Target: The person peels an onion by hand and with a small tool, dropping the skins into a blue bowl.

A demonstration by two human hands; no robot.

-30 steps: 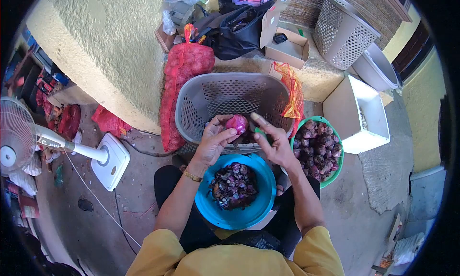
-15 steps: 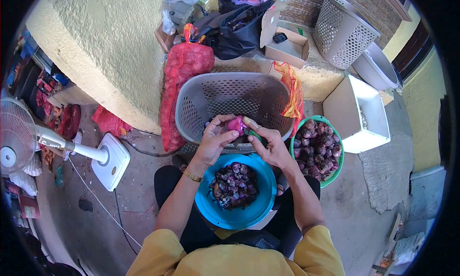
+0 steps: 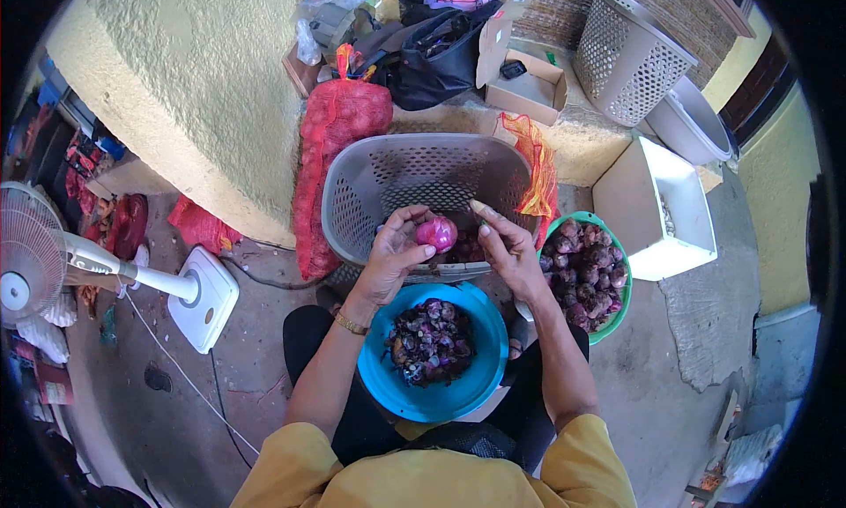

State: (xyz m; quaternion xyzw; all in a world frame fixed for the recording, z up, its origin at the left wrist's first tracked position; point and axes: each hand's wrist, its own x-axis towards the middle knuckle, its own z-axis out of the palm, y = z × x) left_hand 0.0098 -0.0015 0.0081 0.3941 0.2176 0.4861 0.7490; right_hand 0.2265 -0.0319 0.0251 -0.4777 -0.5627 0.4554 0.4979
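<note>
A peeled-looking red onion (image 3: 437, 234) is gripped in the fingers of my left hand (image 3: 393, 252), over the front of the grey perforated basket (image 3: 344, 217). Just right of it is my right hand (image 3: 511, 254), thumb and forefinger slightly parted, the other fingers curled under; what they hold is hidden, though a pale edge shows below the wrist. More onions lie dimly inside the basket. Between my legs, a blue basin (image 3: 374, 380) holds dark onion pieces or skins. To the right stands a green-rimmed basket (image 3: 628, 288) of dark, unpeeled onions.
Red net sacks (image 3: 348, 120) stand left of the grey basket; an orange net (image 3: 531, 169) hangs over its right edge. A white fan (image 3: 31, 261) and white scale (image 3: 204, 298) are left. A white box (image 3: 630, 213) and tall basket (image 3: 617, 50) are right; a black bag (image 3: 432, 76) is behind.
My right hand has moved right, away from the onion, and its fingers no longer touch it. The green object seen by that hand is out of sight. More of the onion shows in my left hand.
</note>
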